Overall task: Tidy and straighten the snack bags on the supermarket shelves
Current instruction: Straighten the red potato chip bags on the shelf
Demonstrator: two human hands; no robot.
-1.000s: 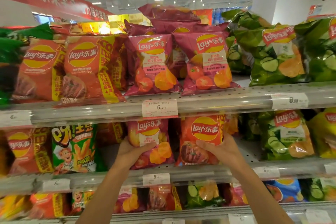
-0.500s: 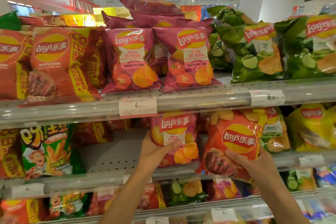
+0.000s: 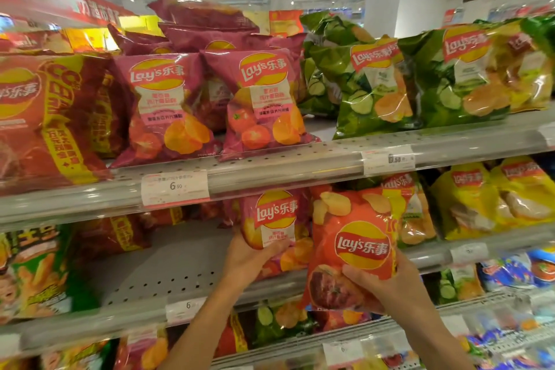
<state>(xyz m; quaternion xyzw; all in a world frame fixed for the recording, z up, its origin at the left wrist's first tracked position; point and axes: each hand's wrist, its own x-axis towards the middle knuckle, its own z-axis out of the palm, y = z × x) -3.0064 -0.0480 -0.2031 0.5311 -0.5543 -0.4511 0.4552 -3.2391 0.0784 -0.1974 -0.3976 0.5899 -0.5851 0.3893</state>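
Red bags occupy the left end of the top shelf, standing upright and leaning slightly back. Below them, on the middle shelf, a green snack bag stands at the far left; a dark red bag lies further back beside it. A bare stretch of perforated shelf plate separates these from the hands.

Two pink bags stand side by side at the centre of the top shelf, with more of the same stacked behind and on top. A price tag marked 6.50 is clipped to the rail beneath them.

Left hand: grips the lower left edge of a pink bag on the middle shelf, thumb across the front, fingers hidden behind. This bag stands upright, with its top tucked under the top shelf rail.

Right hand: holds an orange bag by its lower right corner, thumb on the front, fingers hidden behind. This bag is in front of the middle shelf edge, tilted slightly, and overlaps the right side of the held pink bag.

Green bags fill the right part of the top shelf. Yellow bags stand on the middle shelf to the right of the orange bag. A second tag sits on the top rail above them. Blue bags show on the bottom shelf at the far right.
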